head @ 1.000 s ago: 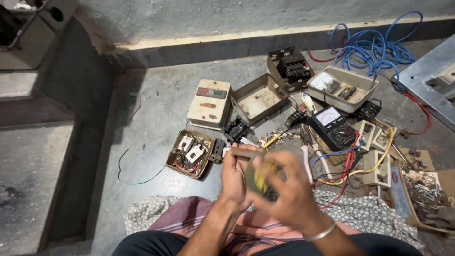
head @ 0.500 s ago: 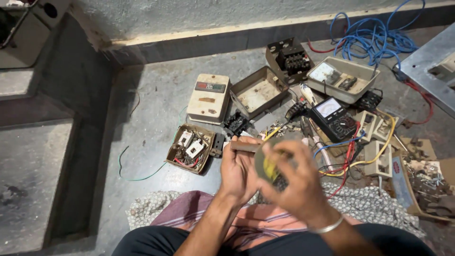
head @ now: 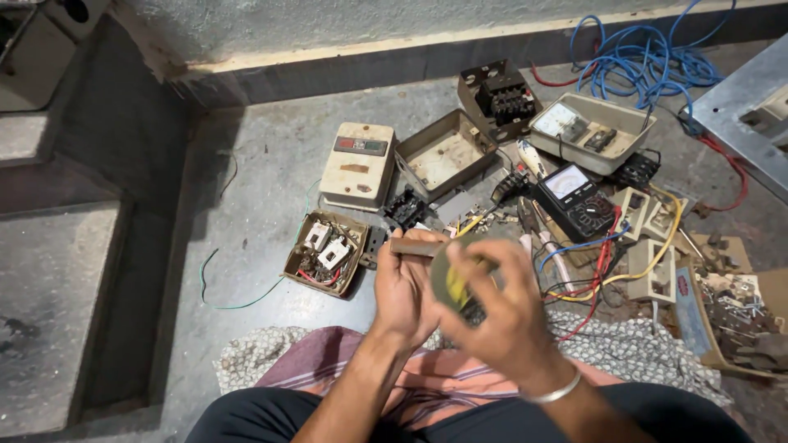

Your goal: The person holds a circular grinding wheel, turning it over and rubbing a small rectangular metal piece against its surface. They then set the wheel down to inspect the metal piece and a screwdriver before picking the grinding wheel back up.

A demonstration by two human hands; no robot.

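Observation:
My left hand (head: 405,294) and my right hand (head: 502,318) meet over my lap, just above a patterned cloth (head: 261,354). The left hand grips a brown stick-like handle (head: 414,245) that pokes out to the left above its thumb. The right hand is curled around a round grey part with a yellow piece (head: 451,283) on it. Fingers of both hands touch this part, and most of it is hidden behind them. A metal bangle (head: 556,390) sits on my right wrist.
On the concrete floor lie a beige switch cover (head: 355,164), an open metal box (head: 443,156), a black contactor (head: 502,100), a multimeter (head: 574,197), a small box of white switches (head: 322,254), loose coloured wires (head: 607,262), a blue cable coil (head: 640,57) and a cardboard tray of screws (head: 730,316).
Both hands have stayed together on the round part while the right hand's fingers shifted over it. The view has tilted a little, so the floor items sit lower in the picture.

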